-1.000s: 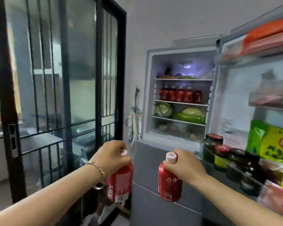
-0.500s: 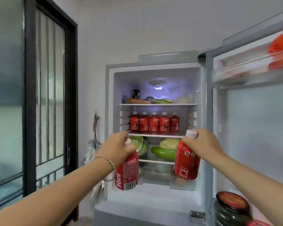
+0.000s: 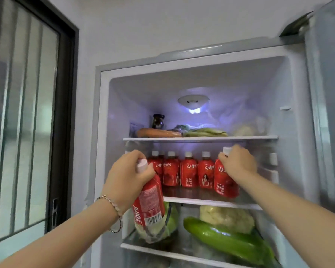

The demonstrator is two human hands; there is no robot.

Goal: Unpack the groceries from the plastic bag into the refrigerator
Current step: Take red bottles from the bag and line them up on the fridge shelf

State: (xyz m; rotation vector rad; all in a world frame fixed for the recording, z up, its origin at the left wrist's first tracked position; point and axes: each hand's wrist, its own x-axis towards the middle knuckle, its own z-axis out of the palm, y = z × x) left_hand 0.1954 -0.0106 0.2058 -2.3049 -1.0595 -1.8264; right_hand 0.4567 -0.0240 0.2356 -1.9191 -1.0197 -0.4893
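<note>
Glowing refrigerator shelf (image 3: 199, 139) beside dark-framed door (image 3: 66, 113)

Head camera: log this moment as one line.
left hand: holds tilted bottle | right hand: holds upright bottle at middle shelf | refrigerator: open

Pale wall (image 3: 162, 26), dark-framed glass door (image 3: 27, 113) left
</note>
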